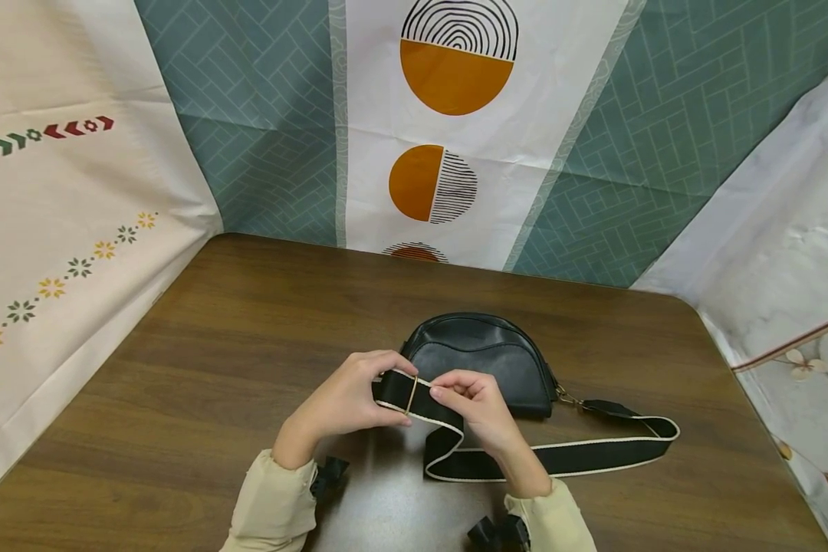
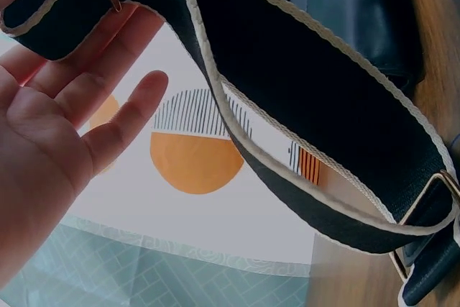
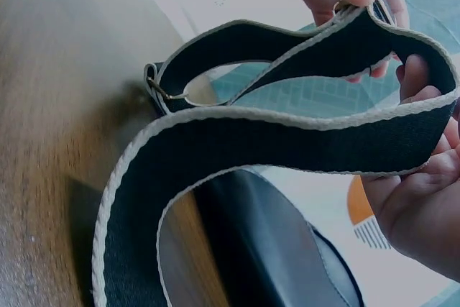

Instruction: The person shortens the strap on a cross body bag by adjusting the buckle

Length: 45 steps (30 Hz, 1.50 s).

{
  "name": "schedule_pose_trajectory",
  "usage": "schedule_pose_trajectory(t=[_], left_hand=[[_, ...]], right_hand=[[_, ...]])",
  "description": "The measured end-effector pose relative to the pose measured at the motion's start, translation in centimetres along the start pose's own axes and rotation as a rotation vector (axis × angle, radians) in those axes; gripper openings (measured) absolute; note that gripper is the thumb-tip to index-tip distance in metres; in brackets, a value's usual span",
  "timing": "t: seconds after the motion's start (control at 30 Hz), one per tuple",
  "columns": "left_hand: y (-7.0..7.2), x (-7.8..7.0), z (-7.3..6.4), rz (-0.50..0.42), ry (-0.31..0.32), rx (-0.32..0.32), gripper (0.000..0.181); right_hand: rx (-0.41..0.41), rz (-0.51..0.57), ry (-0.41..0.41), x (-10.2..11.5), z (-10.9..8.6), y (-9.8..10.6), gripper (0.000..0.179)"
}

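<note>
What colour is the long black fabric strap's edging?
Off-white; the edging on the strap shows best in the right wrist view.

bag [image 1: 479, 360] on table [image 1: 262, 330] | strap [image 1: 593, 458] — before bag | cloth [image 1: 269, 115] — behind table

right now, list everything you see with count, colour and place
table: one, brown, centre
bag: one, black, on the table
strap: one, black with cream edges, partly raised
slider: one, gold, on the raised strap
clip: one, gold, at the bag's right end
metal ring: one, gold, strap loop, left wrist view
back cloth: one, teal and white, behind table
left cloth: one, patterned cream, left of table
right cloth: one, white, right of table
sleeves: two, cream, bottom edge
wrist pieces: two, black, beside sleeves
left hand: one, bare, gripping the strap
right hand: one, bare, pinching the strap
</note>
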<state>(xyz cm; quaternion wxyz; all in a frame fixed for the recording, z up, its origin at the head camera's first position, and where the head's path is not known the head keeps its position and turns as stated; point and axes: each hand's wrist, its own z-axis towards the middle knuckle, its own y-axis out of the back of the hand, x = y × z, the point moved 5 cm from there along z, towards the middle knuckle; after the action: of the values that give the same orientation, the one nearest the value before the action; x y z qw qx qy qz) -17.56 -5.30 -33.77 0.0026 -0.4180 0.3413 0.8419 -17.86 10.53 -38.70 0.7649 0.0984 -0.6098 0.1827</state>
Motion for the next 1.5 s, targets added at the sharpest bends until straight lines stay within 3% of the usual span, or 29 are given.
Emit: schedule_pose_trajectory(t=[0.47,1.0,1.5], left_hand=[[-0.7,-0.1,0.2,-0.007,0.018,0.026,0.046],[-0.3,0.3,0.0,-0.038,-0.029,-0.007,0.046],[0.0,0.1,-0.1,-0.053,-0.044,-0.026,0.054]], right_hand=[[-0.038,0.005,-0.027,0.0,0.4,-0.8,0.021],[0.07,-0.035,-0.039,0.0,-0.2,0.4,0.02],[0.061,-0.001,0.03,0.0,0.1,-0.2,0.019]])
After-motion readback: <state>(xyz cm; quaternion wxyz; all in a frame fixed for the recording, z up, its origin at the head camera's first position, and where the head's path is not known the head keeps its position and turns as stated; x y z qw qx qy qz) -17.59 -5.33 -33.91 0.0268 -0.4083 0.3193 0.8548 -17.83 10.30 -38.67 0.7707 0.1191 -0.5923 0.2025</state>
